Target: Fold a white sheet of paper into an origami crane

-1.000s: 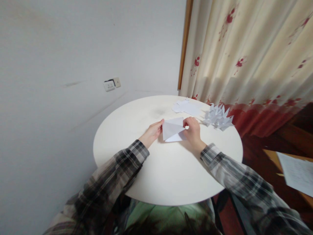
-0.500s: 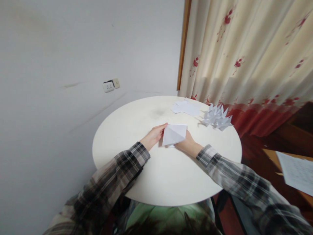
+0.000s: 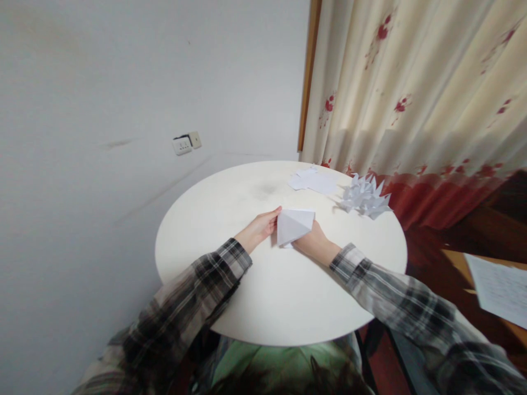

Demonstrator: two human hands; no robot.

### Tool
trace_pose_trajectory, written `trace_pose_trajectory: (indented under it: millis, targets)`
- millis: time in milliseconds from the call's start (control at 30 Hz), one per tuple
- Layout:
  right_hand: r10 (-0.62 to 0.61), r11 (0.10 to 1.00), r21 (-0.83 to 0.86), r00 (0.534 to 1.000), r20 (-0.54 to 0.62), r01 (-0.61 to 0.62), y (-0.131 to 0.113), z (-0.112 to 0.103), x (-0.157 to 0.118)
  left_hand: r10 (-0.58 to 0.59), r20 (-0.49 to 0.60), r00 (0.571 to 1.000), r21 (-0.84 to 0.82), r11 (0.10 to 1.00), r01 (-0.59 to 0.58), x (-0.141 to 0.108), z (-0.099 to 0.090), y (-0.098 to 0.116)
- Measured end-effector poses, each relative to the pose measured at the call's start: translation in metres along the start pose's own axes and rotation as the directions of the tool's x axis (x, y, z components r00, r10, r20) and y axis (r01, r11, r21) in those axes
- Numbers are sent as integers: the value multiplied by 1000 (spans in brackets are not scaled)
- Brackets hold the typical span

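Observation:
A folded sheet of white paper [image 3: 295, 224], with diagonal creases and a loose flap at its lower edge, is held between my two hands just above the round white table [image 3: 284, 296]. My left hand [image 3: 263, 226] pinches its left edge, thumb near the top corner. On the other side my right hand [image 3: 313, 241] grips the paper from the right and from below. Most of the right fingers are hidden behind the paper.
Flat white paper pieces [image 3: 313, 181] lie at the table's far side. Right of them stands a cluster of pointed, folded white paper shapes [image 3: 364, 196]. Behind is a flowered curtain [image 3: 403, 109]; a wall with a socket [image 3: 181, 145] is at the left. A written sheet [image 3: 498, 288] lies at right.
The paper's left flap has swung slightly inward to the right, so its left edge now stands further right. Both hands have stayed almost in place.

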State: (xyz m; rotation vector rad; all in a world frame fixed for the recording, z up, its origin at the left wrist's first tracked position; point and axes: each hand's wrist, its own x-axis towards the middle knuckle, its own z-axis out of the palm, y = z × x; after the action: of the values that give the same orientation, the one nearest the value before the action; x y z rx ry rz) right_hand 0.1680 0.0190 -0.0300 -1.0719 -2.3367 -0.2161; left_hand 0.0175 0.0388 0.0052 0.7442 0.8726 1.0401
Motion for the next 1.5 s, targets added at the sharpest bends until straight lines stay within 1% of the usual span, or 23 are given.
trace_pose_trajectory:
  millis: [67,133,233,300,333,400,467,500,567,600,633,667,733,767,800,833,900,967,1033,1133,1200,1267,1500]
  targets:
    - [-48,998,30,999,-8,48,0,-2,0,20,5,1000,25,1000,-20,2,-2,0]
    - [-51,996,77,999,-15,52,-2,-7,0,49,-33,998,55,997,-47,5,-4,1]
    - [33,996,80,999,22,-34,-6,-18,0,100,-108,989,94,992,-90,9,-10,8]
    - [94,992,79,996,5,-94,-8,-27,0,148,-158,976,122,984,-130,11,-15,13]
    - [154,983,104,988,-25,-150,-8,-30,0,178,-184,967,141,978,-154,11,-18,15]
    - [295,940,208,951,-92,-271,-4,-35,2,238,-229,944,187,962,-198,11,-22,17]
    - [446,860,349,881,-158,-373,4,-38,5,288,-248,925,245,942,-228,9,-23,18]
    - [506,814,425,842,-186,-395,9,-39,7,308,-244,920,278,931,-238,8,-22,17]
    - [577,733,561,788,-214,-384,18,-40,11,338,-207,918,345,903,-255,6,-18,15]
    - [615,667,639,768,-182,-383,21,-40,12,350,-178,920,376,888,-265,4,-16,14]
    - [645,579,716,756,-111,-389,23,-41,13,358,-145,922,403,873,-275,3,-12,13]
    - [657,478,778,754,-9,-408,23,-41,14,365,-113,924,428,857,-287,2,-9,12]
    - [609,273,838,759,230,-472,19,-41,14,370,-44,928,469,828,-308,-1,-4,10]
    - [557,197,837,761,332,-510,16,-41,14,371,-15,928,486,814,-318,-1,-2,9]
    - [500,141,835,766,403,-532,12,-39,13,372,8,928,499,803,-326,-2,0,8]
    - [443,91,843,779,443,-530,9,-38,12,374,31,927,515,789,-336,-2,1,7]
    - [369,29,816,765,528,-577,5,-33,10,385,86,919,555,747,-365,-2,2,6]
    - [386,32,788,735,558,-615,5,-29,10,378,142,915,588,711,-385,-1,2,3]
    - [451,77,770,711,539,-633,8,-26,11,339,152,928,600,715,-359,0,1,1]
    - [526,136,781,713,464,-609,14,-22,14,235,136,962,595,757,-269,0,-1,-2]
    - [557,152,803,721,412,-577,16,-21,15,169,166,972,615,752,-236,-1,-3,-1]
    - [579,168,817,726,371,-551,17,-19,15,131,191,973,643,732,-225,-2,-4,-1]
    - [576,215,834,756,311,-508,16,-18,14,199,199,960,637,718,-281,1,-10,0]
